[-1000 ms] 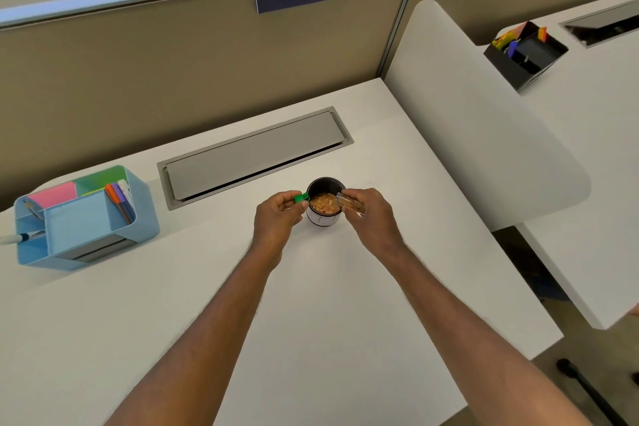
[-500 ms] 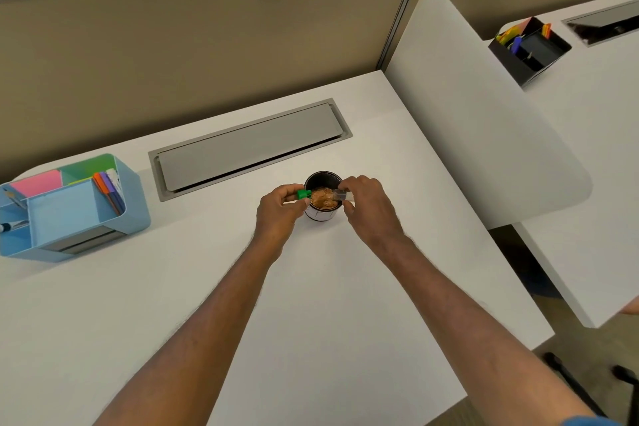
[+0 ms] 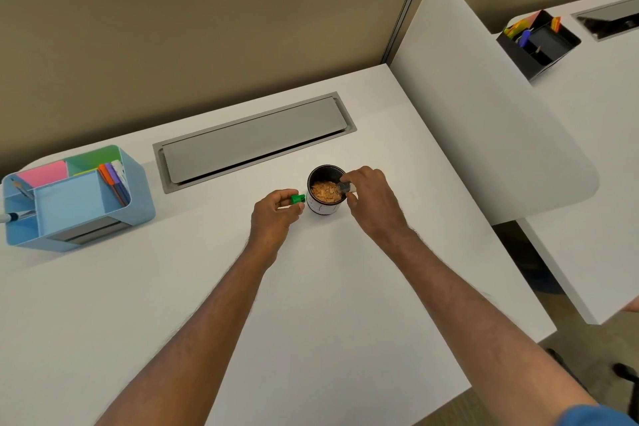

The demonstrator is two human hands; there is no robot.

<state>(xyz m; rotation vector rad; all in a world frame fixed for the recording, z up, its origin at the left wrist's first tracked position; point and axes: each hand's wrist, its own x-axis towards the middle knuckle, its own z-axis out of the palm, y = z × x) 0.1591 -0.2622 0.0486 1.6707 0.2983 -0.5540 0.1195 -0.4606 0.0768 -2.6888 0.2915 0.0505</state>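
Observation:
A small dark cup (image 3: pixel 320 174) with a white outside stands on the white desk (image 3: pixel 311 304), holding orange flakes (image 3: pixel 325 192). My left hand (image 3: pixel 275 218) pinches a small green piece (image 3: pixel 297 198), perhaps a cap, just left of the cup. My right hand (image 3: pixel 371 199) holds a small clear container (image 3: pixel 345 187) tilted over the cup's right rim. I cannot tell what is inside the container.
A light blue desk organiser (image 3: pixel 74 197) with sticky notes and pens sits at the left. A grey cable hatch (image 3: pixel 254 140) lies behind the cup. A white divider panel (image 3: pixel 484 107) bounds the desk on the right; beyond it stands a black organiser (image 3: pixel 537 43).
My hands have come apart: the left hand with the green piece moved left off the cup, and the right hand keeps the clear container at the cup's right rim.

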